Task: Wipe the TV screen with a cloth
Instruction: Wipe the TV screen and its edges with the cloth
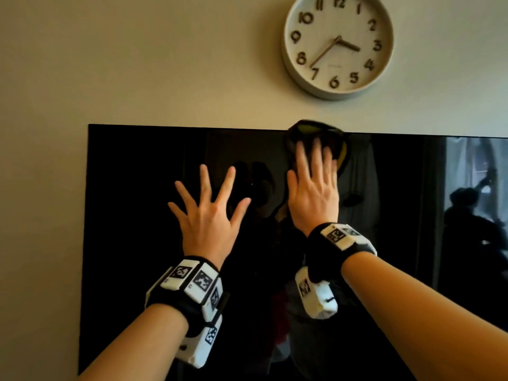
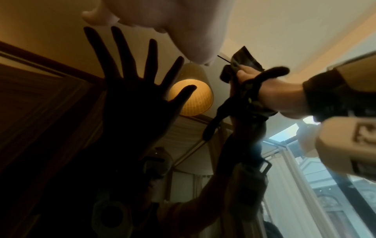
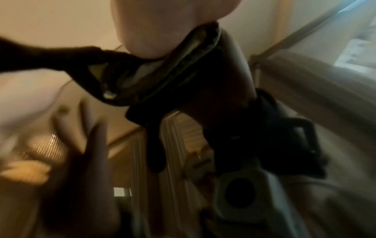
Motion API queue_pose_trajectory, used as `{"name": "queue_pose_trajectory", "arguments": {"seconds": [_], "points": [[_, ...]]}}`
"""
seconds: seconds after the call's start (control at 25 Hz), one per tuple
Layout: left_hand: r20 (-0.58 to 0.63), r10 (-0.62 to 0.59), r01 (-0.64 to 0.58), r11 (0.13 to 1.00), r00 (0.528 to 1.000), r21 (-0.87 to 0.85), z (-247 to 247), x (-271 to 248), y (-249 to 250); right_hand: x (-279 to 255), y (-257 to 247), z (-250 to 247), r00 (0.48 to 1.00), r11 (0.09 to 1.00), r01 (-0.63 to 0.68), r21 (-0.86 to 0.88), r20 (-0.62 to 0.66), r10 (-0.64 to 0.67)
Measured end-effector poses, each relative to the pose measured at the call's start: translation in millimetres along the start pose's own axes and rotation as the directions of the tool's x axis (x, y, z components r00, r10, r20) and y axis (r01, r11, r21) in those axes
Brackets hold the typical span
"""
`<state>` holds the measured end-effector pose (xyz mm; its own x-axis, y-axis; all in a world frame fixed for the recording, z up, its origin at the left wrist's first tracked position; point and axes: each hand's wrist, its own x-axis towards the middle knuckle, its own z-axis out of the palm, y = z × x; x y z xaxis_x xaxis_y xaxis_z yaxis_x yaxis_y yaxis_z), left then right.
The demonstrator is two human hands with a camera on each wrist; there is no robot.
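Left hand (image 1: 209, 213) raised flat toward TV screen (image 1: 132, 215), fingers straight and spread wide, holding nothing; whether palm touches glass cannot be told. Right hand (image 1: 313, 188) higher, just right of left, fingers straight and close together, pressing dark cloth (image 1: 316, 130) with yellow edge against screen at its top edge. Cloth bunches above fingertips, overlapping top of TV. Both forearms reach up from below, wrist units strapped on. Round wall clock (image 1: 338, 45) above TV.

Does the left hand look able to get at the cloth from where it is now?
Probably yes. The left hand is spread open beside the right hand, with only bare TV screen between. But the right hand's fingers cover much of the cloth.
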<state>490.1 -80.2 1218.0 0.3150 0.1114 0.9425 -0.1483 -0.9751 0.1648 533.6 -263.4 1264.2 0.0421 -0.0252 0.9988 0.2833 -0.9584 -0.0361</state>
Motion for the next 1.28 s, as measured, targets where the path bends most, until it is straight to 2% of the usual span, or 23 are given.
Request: {"name": "queue_pose_trajectory", "arguments": {"seconds": [0.08, 0.12, 0.2, 0.24, 0.36, 0.4, 0.48, 0.52, 0.64, 0.68, 0.76, 0.8, 0.84, 0.92, 0.96, 1.0, 1.04, 1.08, 1.12, 1.16, 1.2, 1.24, 1.28], "points": [[0.033, 0.004, -0.004, 1.000, 0.999, -0.008, 4, 3, 26, -6, 21, -3, 0.978, 0.978, 0.206, -0.037, 0.043, -0.204], [0.051, 0.009, -0.009, 1.000, 0.999, -0.008, 7, 4, 36, -2, 34, -6, 0.986, 0.986, 0.163, -0.037, 0.026, -0.163], [0.050, 0.013, -0.013, 1.000, 0.999, -0.003, 14, 4, 48, 6, 44, -15, 0.996, 0.996, -0.089, -0.004, -0.031, 0.089], [0.035, 0.012, -0.012, 1.000, 0.999, 0.005, 18, 3, 51, 5, 45, -16, 0.991, 0.991, -0.132, -0.006, -0.022, 0.132], [0.005, 0.009, -0.009, 0.999, 1.000, 0.032, 26, 1, 52, -3, 62, -17, 0.990, 0.988, 0.141, -0.061, 0.031, -0.139], [-0.005, 0.011, -0.010, 0.999, 1.000, 0.042, 26, 1, 51, 1, 74, -18, 0.994, 0.992, 0.109, -0.059, 0.014, -0.109], [-0.016, 0.013, -0.013, 0.998, 1.000, 0.057, 27, 1, 50, 9, 84, -24, 0.991, 0.991, -0.131, -0.003, -0.027, 0.131], [-0.021, 0.013, -0.012, 0.998, 1.000, 0.060, 26, 1, 50, 9, 83, -25, 0.987, 0.987, -0.162, -0.002, -0.019, 0.162], [-0.032, 0.014, -0.012, 0.998, 0.999, 0.061, 28, 1, 49, 1, 92, -26, 0.994, 0.994, 0.102, -0.040, 0.045, -0.100], [-0.032, 0.016, -0.014, 0.998, 0.999, 0.063, 28, 0, 49, 6, 101, -28, 0.997, 0.997, 0.069, -0.036, 0.038, -0.068], [-0.033, 0.022, -0.019, 0.998, 0.999, 0.066, 28, 0, 49, 16, 112, -32, 0.983, 0.982, -0.186, 0.030, -0.002, 0.186], [-0.033, 0.017, -0.015, 0.998, 0.999, 0.067, 28, 0, 49, 15, 112, -32, 0.972, 0.971, -0.236, 0.041, 0.001, 0.236], [-0.032, 0.011, -0.009, 0.998, 0.999, 0.065, 28, 2, 50, 11, 109, -31, 0.986, 0.985, -0.169, 0.035, 0.007, 0.169], [-0.029, -0.003, 0.005, 0.998, 1.000, 0.070, 28, -1, 51, 0, 114, -30, 0.994, 0.996, 0.091, 0.007, 0.053, -0.091], [-0.029, -0.003, 0.006, 0.997, 1.000, 0.075, 29, -2, 52, 1, 122, -30, 0.993, 0.994, 0.108, -0.005, 0.049, -0.107], [-0.030, -0.004, 0.007, 0.997, 1.000, 0.079, 30, -3, 52, 7, 127, -29, 1.000, 1.000, -0.001, 0.007, 0.013, 0.001], [-0.028, -0.009, 0.011, 0.997, 1.000, 0.080, 30, -3, 52, 11, 126, -31, 0.988, 0.987, -0.154, 0.039, -0.027, 0.155], [-0.026, -0.017, 0.019, 0.997, 1.000, 0.076, 30, -3, 53, 11, 121, -31, 0.968, 0.968, -0.244, 0.052, -0.040, 0.246], [-0.025, -0.027, 0.028, 0.997, 0.999, 0.067, 31, -4, 53, 7, 114, -29, 0.978, 0.978, -0.204, 0.042, -0.034, 0.206], [-0.025, -0.032, 0.034, 0.998, 0.999, 0.055, 32, -5, 54, 0, 110, -28, 0.999, 0.998, -0.051, 0.022, -0.007, 0.051], [-0.032, -0.032, 0.033, 0.998, 0.999, 0.044, 33, -5, 55, -4, 113, -28, 0.995, 0.995, 0.099, 0.002, 0.033, -0.099], [-0.040, -0.024, 0.025, 0.999, 0.999, 0.035, 35, -6, 56, -3, 123, -30, 0.989, 0.990, 0.144, -0.008, 0.043, -0.144], [-0.049, -0.017, 0.019, 0.999, 0.999, 0.032, 37, -6, 55, 1, 132, -31, 0.999, 0.999, 0.045, 0.003, 0.022, -0.045]]}}
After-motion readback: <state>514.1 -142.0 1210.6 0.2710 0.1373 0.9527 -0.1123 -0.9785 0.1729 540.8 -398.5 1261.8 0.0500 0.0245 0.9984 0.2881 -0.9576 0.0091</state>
